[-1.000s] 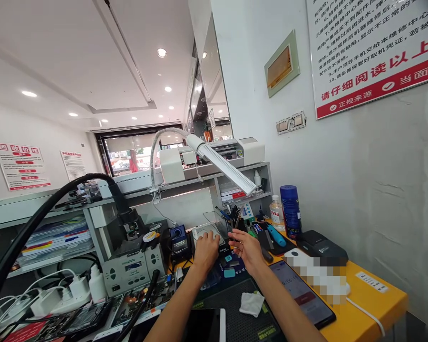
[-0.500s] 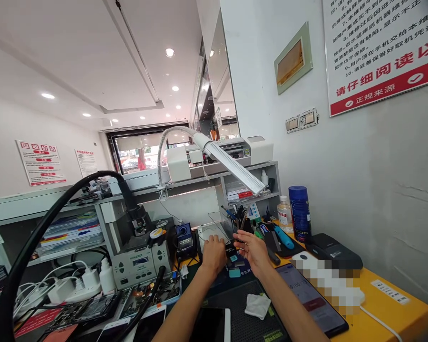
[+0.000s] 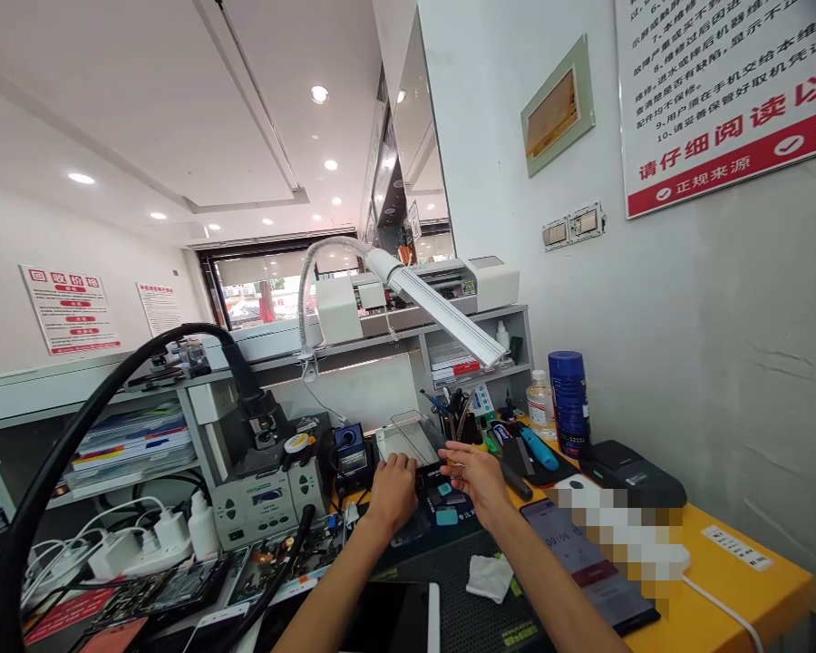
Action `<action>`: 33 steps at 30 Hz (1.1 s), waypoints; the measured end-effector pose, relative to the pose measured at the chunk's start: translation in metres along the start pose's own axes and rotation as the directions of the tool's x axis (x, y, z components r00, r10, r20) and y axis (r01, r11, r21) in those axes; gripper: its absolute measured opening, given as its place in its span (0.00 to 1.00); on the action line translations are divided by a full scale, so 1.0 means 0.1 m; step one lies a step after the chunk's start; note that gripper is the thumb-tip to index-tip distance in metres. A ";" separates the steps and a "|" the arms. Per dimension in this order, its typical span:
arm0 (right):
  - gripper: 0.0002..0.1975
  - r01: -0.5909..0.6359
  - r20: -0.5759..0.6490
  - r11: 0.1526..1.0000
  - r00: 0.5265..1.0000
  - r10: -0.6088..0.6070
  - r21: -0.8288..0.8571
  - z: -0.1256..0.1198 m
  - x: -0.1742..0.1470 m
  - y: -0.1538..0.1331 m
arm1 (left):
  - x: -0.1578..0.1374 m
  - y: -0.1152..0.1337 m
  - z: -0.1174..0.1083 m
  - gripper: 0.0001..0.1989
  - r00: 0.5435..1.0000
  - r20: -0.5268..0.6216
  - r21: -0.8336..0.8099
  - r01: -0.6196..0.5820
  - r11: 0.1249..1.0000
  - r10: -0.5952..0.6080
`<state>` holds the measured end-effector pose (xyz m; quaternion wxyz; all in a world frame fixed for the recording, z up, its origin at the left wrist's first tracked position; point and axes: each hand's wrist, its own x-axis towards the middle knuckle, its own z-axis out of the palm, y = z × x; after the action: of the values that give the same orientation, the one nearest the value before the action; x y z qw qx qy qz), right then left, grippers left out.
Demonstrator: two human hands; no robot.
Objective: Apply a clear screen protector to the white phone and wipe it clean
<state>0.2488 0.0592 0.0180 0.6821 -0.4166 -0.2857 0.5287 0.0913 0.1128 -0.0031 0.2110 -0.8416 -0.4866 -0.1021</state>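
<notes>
Over the dark printed mat, both my hands are raised close together. The fingers of my left hand curl forward and down, and their tips are hidden behind the hand. My right hand pinches with its fingertips, pointing left. A clear sheet with a thin dark outline stands tilted between them, its right edge reaching the right fingertips. Whether the left fingers also grip it is hidden. A small teal piece lies on the mat below. A white cloth and a white-edged tablet are nearer to me.
A phone with a lit screen lies right of my forearm. A pen holder, a blue can and a bottle stand behind. Left are a grey soldering station, loose circuit boards and a thick black flexible arm.
The clear sheet has shifted slightly left and tilted differently. Both hands have moved slightly left and closer to me. The camera view has shifted a little.
</notes>
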 end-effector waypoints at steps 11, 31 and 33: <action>0.10 -0.002 0.005 0.999 1.000 0.002 -0.049 0.04 -0.03 0.05 | -0.06 -0.05 0.03 0.11 0.997 -0.065 -0.079 0.025 0.997 -0.030; 0.12 -0.031 -0.021 0.992 0.999 0.028 -0.120 0.24 0.17 0.35 | -1.38 -0.38 -0.42 0.09 0.839 -0.476 -0.369 0.082 0.926 -0.264; 0.12 -0.041 -0.039 0.991 0.999 0.037 -0.125 0.32 0.23 0.37 | -1.47 -0.42 -0.37 0.09 0.827 -0.473 -0.414 0.096 0.905 -0.304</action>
<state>0.2108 0.0934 0.0004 0.6492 -0.4738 -0.2976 0.5152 -0.0177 0.0000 -0.0153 0.1607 -0.7484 -0.4684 -0.4412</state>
